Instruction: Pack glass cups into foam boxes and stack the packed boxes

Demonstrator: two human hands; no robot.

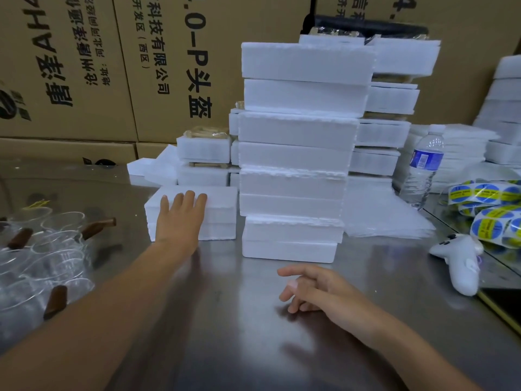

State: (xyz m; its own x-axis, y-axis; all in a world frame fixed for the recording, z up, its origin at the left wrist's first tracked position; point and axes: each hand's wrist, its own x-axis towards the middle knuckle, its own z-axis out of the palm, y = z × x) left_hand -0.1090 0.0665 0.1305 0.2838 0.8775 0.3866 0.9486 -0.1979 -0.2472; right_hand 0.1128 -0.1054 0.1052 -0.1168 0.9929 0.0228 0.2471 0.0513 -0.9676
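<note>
On the steel bench [253, 348], head view, left of centre: left hand [180, 218] laid palm down on a closed foam box [220, 204], fingers straight and close together, reaching over its top from the near left corner, curled round nothing. Just right of that box, apart by a narrow gap: tall stack of foam boxes [298, 153], closed, white, layers slightly out of line, the top ones shifted right.

Nearer the front edge, right of centre: right hand [313, 289] low over bare metal, fingers loosely bent, thumb out toward the left, holding nothing; touching the surface or just above it, cannot tell.

Along the left edge: cluster of glass cups [42, 249], clear, with brown handles [57, 301] pointing several ways, well apart from both hands.

Behind the lone box, toward the back edge: open foam trays [203, 148] piled up, something tan showing at their tops. Behind the tall stack, a second foam pile [394, 88], also with tan layers between.

Right of the stack: flat thin foam sheets [380, 210], then a water bottle [423, 167] standing upright with a blue label. Toward the right edge: rolls of blue and yellow stickers [490, 210], and nearer the front a white controller [462, 261] lying on its side.

Beyond the back edge: wall of brown cartons [84, 66] printed in black.
</note>
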